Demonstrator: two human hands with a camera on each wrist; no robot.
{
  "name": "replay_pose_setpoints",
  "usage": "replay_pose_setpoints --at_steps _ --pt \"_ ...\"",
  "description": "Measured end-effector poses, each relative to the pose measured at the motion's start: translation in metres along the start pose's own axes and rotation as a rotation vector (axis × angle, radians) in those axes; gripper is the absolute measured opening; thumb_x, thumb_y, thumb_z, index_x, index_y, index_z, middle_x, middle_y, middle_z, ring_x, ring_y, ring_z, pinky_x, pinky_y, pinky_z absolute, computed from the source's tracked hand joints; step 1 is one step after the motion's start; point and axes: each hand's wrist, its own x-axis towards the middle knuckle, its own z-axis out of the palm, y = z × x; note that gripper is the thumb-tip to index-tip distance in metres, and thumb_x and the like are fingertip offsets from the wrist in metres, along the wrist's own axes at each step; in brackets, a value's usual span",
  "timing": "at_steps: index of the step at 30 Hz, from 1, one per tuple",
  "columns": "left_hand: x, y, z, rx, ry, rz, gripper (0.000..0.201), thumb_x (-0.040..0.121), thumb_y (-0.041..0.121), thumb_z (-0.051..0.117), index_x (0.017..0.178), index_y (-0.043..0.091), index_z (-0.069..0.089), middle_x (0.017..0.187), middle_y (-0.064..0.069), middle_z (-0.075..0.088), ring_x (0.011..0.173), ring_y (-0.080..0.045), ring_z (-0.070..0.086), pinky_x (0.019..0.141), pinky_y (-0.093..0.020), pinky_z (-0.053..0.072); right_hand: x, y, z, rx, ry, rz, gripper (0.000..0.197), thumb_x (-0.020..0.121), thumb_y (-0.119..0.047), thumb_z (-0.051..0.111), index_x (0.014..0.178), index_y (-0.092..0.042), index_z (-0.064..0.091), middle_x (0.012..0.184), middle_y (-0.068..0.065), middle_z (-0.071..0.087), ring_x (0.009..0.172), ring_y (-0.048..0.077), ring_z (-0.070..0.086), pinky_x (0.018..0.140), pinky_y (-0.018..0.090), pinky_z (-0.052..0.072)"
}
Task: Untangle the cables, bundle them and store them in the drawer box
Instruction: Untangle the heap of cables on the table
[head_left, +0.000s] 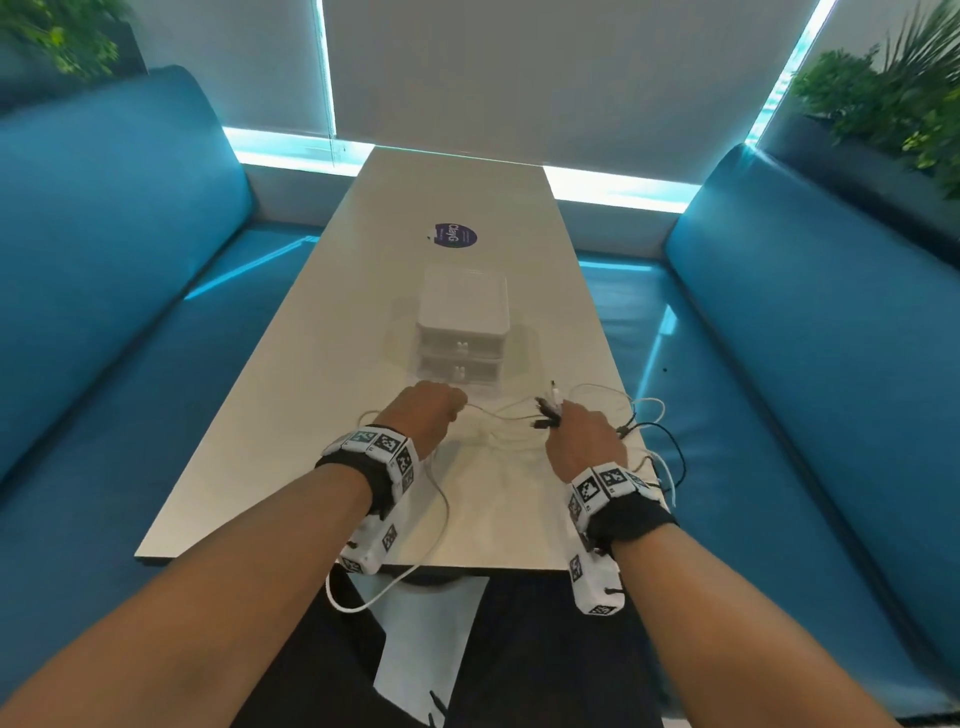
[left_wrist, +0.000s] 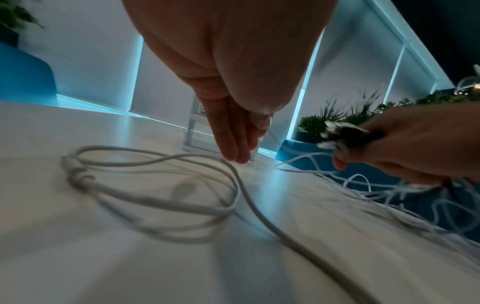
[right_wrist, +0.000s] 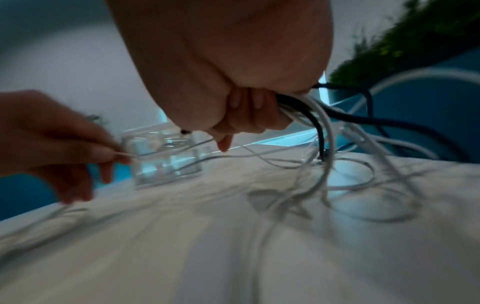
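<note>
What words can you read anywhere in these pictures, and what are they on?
"ClayG": on the round dark sticker on the white table, beyond the clear drawer box.
The smaller print on that sticker: too small to read.
Wristband squares: black-and-white patterns, no words.

Drawer box (head_left: 461, 332) stands mid-table — cable loops (head_left: 647, 436) (right side) clutter the bare tabletop (head_left: 291, 415) before it.

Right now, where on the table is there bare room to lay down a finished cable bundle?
Bare table lies left of the left hand, and beyond the drawer box around the round sticker. It is crowded between the hands and right of the right hand, where the tangled cables sprawl.
</note>
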Motion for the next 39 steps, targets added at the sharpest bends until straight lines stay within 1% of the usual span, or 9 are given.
replay_pose_setpoints --at_steps 4,8,12,16,19,23,29,34,39 --pt "-0.003 -0.001 0.007 0.056 -0.006 -0.064 0.038 0.104 0.037 0.042 0.135 0.017 0.053 0.131 -0.007 0.059 0.119 -0.028 0.055 0.096 -0.041 0.047 -0.001 0.014 0.001 -0.110 -0.060 0.063 0.025 0.094 -0.012 0.040 0.108 -0.012 0.060 0.112 0.011 0.064 0.103 0.034 0.064 0.082 0.038 0.048" --pt "-0.005 -0.003 0.017 -0.046 0.084 -0.016 0.049 0.102 0.031 0.049 0.147 0.017 0.038 0.146 -0.006 0.043 0.129 -0.027 0.045 0.103 -0.042 0.043 -0.003 0.014 0.002 -0.104 -0.043 0.080 0.023 0.094 -0.012 0.040 0.106 -0.015 0.059 0.109 0.011 0.066 0.101 0.034 0.064 0.085 0.040 0.051" --pt "-0.010 -0.022 0.009 -0.038 0.089 -0.087 0.051 0.093 0.005 0.053 0.142 0.013 0.046 0.139 -0.010 0.044 0.124 -0.031 0.046 0.103 -0.043 0.041 -0.004 0.011 0.003 -0.049 -0.037 -0.033 0.029 0.092 -0.013 0.040 0.112 -0.018 0.059 0.107 0.011 0.066 0.098 0.034 0.064 0.084 0.039 0.052" --pt "-0.017 -0.042 0.005 -0.038 0.044 -0.167 0.047 0.089 0.000 0.053 0.134 0.014 0.051 0.130 -0.010 0.045 0.116 -0.031 0.049 0.098 -0.044 0.044 -0.012 0.006 0.008 -0.085 -0.113 -0.228 0.047 0.093 -0.018 0.042 0.138 -0.033 0.047 0.104 0.012 0.065 0.094 0.034 0.064 0.080 0.039 0.053" --pt "-0.022 -0.049 0.005 -0.078 0.038 -0.189 0.044 0.088 -0.001 0.052 0.128 0.016 0.055 0.126 -0.008 0.046 0.112 -0.029 0.052 0.095 -0.043 0.047 -0.018 0.001 0.016 -0.149 -0.214 -0.320 0.044 0.095 -0.022 0.045 0.137 -0.032 0.048 0.111 0.013 0.063 0.100 0.034 0.062 0.083 0.038 0.051" --pt "-0.028 -0.051 0.003 -0.130 0.034 -0.190 0.029 0.089 0.009 0.052 0.114 0.022 0.059 0.114 0.000 0.049 0.104 -0.023 0.056 0.091 -0.039 0.048 -0.018 -0.004 0.022 -0.136 -0.245 -0.287 0.026 0.097 -0.028 0.045 0.117 -0.016 0.058 0.110 0.013 0.062 0.100 0.032 0.061 0.085 0.040 0.052" --pt "-0.043 -0.043 0.004 -0.216 -0.198 -0.133 0.054 0.083 0.019 0.057 0.133 0.039 0.054 0.097 0.004 0.059 0.093 -0.020 0.059 0.090 -0.035 0.051 -0.015 -0.012 0.024 -0.028 -0.299 -0.223 0.028 0.094 -0.030 0.052 0.114 -0.012 0.061 0.113 0.013 0.063 0.102 0.032 0.060 0.085 0.040 0.051" --pt "-0.038 -0.030 0.017 -0.161 -0.118 -0.043 0.034 0.097 0.012 0.045 0.120 0.024 0.066 0.120 -0.003 0.064 0.117 -0.023 0.056 0.104 -0.036 0.040 -0.021 -0.018 0.032 0.028 -0.327 -0.204 0.028 0.094 -0.030 0.052 0.115 -0.013 0.059 0.111 0.012 0.063 0.099 0.031 0.060 0.086 0.043 0.052" --pt "-0.033 -0.012 0.029 -0.215 -0.107 0.078 0.031 0.095 0.016 0.048 0.107 0.033 0.071 0.115 0.006 0.069 0.103 -0.016 0.064 0.096 -0.041 0.051 -0.023 -0.021 0.038 0.061 -0.334 -0.198 0.028 0.095 -0.029 0.051 0.115 -0.010 0.058 0.109 0.015 0.064 0.096 0.032 0.061 0.085 0.044 0.052"
